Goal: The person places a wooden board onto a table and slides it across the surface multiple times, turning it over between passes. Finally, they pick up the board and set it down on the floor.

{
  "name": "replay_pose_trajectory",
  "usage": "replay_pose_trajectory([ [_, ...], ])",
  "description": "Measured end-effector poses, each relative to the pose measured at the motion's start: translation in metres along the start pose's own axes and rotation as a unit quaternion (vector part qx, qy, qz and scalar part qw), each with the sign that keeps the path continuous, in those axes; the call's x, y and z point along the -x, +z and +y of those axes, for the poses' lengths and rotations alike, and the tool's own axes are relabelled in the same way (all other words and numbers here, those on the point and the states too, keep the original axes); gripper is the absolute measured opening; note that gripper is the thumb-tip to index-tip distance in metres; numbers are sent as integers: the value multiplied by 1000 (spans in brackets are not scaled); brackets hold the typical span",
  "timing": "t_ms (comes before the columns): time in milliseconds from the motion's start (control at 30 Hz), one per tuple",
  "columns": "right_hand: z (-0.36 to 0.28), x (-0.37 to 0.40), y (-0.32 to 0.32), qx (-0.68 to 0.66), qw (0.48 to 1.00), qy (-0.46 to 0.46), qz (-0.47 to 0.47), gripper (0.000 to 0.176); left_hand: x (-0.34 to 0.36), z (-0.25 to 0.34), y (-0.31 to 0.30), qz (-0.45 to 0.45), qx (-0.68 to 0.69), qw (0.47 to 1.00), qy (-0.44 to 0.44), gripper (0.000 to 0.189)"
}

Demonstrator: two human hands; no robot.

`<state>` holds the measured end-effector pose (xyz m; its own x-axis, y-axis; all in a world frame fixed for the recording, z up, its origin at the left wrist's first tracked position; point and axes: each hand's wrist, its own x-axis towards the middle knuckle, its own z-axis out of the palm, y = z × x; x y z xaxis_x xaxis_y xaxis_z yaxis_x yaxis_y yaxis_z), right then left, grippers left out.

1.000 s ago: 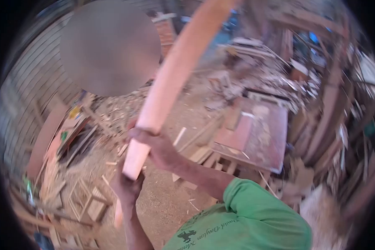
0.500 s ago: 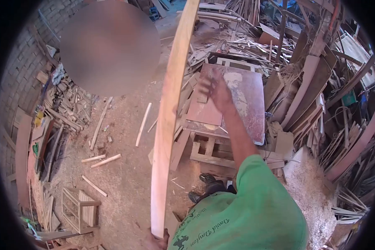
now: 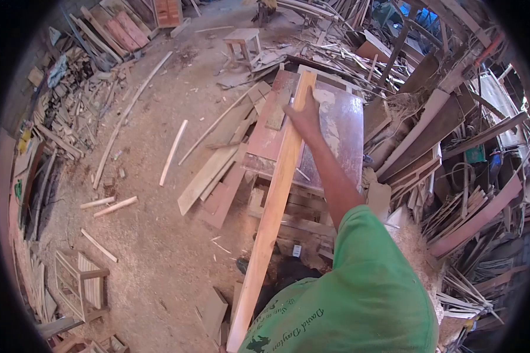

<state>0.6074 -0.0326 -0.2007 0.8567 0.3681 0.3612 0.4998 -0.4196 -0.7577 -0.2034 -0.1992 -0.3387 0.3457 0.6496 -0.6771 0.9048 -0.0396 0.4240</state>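
Observation:
A long, pale wooden plank (image 3: 269,220) runs from the bottom edge up over the worktable. Near its far end, my right hand (image 3: 306,116) grips it, thumb on the left side and index finger stretched along the right. Only a sliver of my left hand (image 3: 222,348) shows at the bottom edge, closed at the plank's near end, most of it cut off by the frame. Beneath the far part lies a worn reddish tabletop (image 3: 341,138). A small wood block (image 3: 278,112) rests on a reddish board left of the plank.
Loose boards (image 3: 215,170) lean and lie left of the worktable. A small stool (image 3: 241,42) stands beyond. Sticks (image 3: 174,153) lie on the dusty floor, with a wooden frame (image 3: 82,285) at lower left. Scrap wood (image 3: 477,217) is heaped on the right.
The plank has swung down from nearly upright to lie over the table. My right hand, apart from it before, has taken hold of it. The view has shifted, and the blurred area is gone.

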Motion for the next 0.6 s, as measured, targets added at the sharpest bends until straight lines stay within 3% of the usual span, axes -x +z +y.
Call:
replay_pose_trajectory([
  [100,69,40,34,85,996,-39,1,104,3,-16,5,-6,4,1000,-20,55],
  [200,88,86,53,65,996,41,-35,102,6,-32,8,-9,8,999,-41,54],
  [367,140,122,102,89,993,56,-55,96,14,-54,6,-13,11,997,-74,54],
  [600,150,124,123,125,986,85,-73,96,21,-69,-3,-21,30,994,-104,53],
])
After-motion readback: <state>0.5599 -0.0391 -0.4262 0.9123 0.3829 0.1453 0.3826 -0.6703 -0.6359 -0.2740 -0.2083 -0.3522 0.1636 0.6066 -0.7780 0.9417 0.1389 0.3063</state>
